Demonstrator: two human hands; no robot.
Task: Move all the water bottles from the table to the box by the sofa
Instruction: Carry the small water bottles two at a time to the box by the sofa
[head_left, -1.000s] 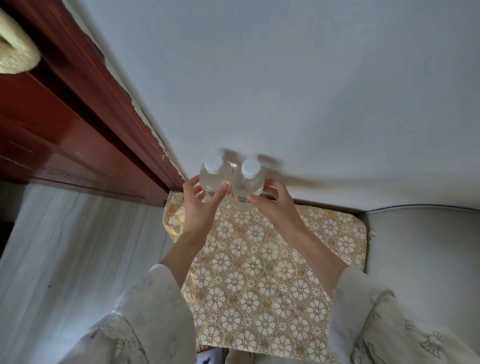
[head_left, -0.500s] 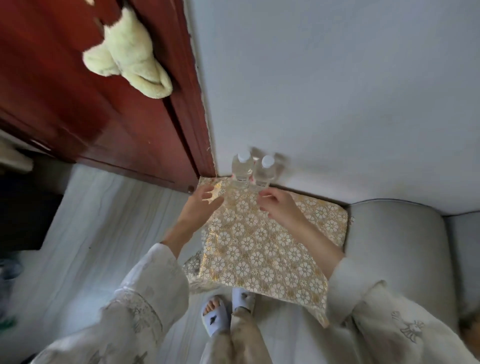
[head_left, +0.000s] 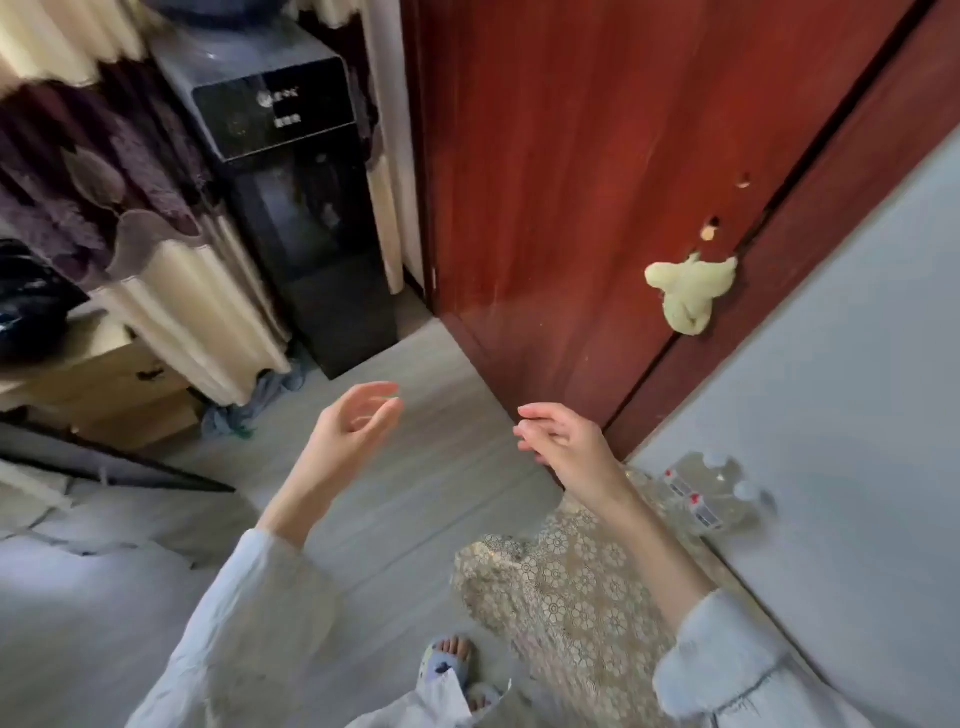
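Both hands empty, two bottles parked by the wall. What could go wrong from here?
1. The two clear plastic water bottles with white caps stand close together at the far edge of the gold floral-patterned cloth, against the pale wall; a knock could topple both.
2. The cloth hangs over the edge near the slippered foot; a snag might drag them.

Soft, even daylight, moderately bright, with no hard shadows; the red-brown door (head_left: 597, 182) carries a faint sheen, and the black water dispenser (head_left: 291, 171) shows dull reflections on its panel; motion blur smears the whole view, most at the curtain (head_left: 93, 171) and the water bottles (head_left: 711, 493); wide-angle distortion bends lines near the edges.
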